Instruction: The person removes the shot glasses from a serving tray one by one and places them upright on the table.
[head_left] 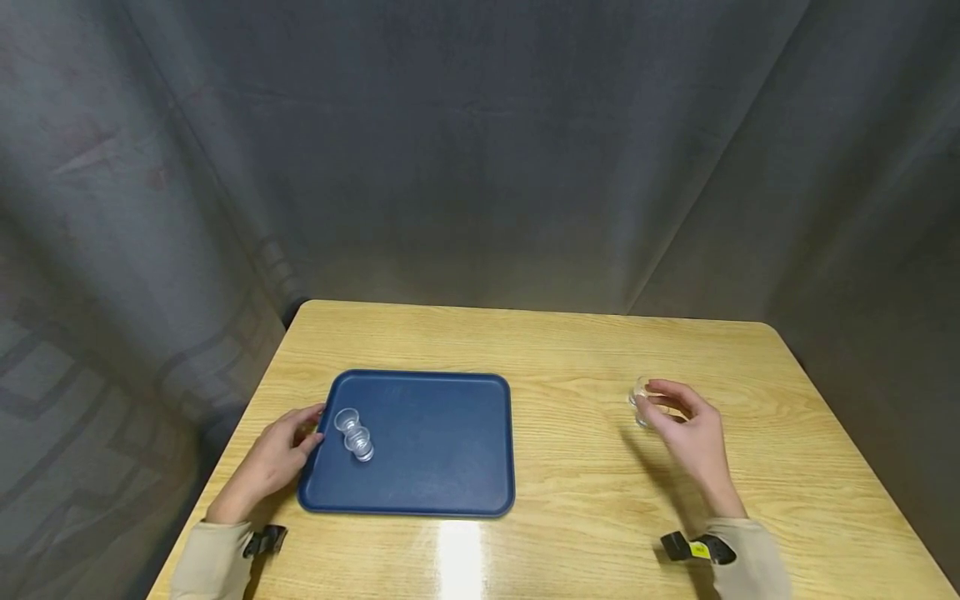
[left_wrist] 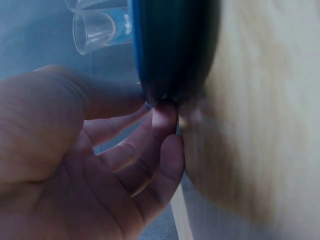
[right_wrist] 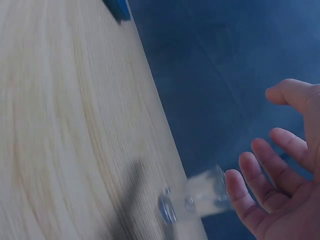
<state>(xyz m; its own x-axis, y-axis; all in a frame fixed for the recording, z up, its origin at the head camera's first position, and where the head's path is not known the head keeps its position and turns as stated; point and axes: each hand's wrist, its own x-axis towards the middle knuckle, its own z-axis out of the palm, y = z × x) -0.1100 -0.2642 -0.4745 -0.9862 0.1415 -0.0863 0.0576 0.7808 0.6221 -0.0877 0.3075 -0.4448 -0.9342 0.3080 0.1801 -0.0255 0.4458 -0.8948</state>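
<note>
My left hand (head_left: 276, 457) pinches the left rim of a dark blue tray (head_left: 438, 446). In the left wrist view its thumb lies over the tray's edge (left_wrist: 172, 50) while fingertips reach beneath. Small clear shot glasses (head_left: 347, 420) stand in a short slanted row near the tray's left side, and one such glass (left_wrist: 92, 32) shows beyond the rim in the left wrist view. Over to the right, my right hand (head_left: 690, 429) is beside clear glass (head_left: 639, 392) on the table, partly hidden by its fingers. The right wrist view shows spread fingers, the glass (right_wrist: 205, 192) near the fingertips.
The light wooden table (head_left: 570, 467) carries the tray on its left half. A grey curtain (head_left: 480, 167) hangs behind the table's far edge and along both sides. Dark wrist straps (head_left: 264, 540) sit over the light sleeves.
</note>
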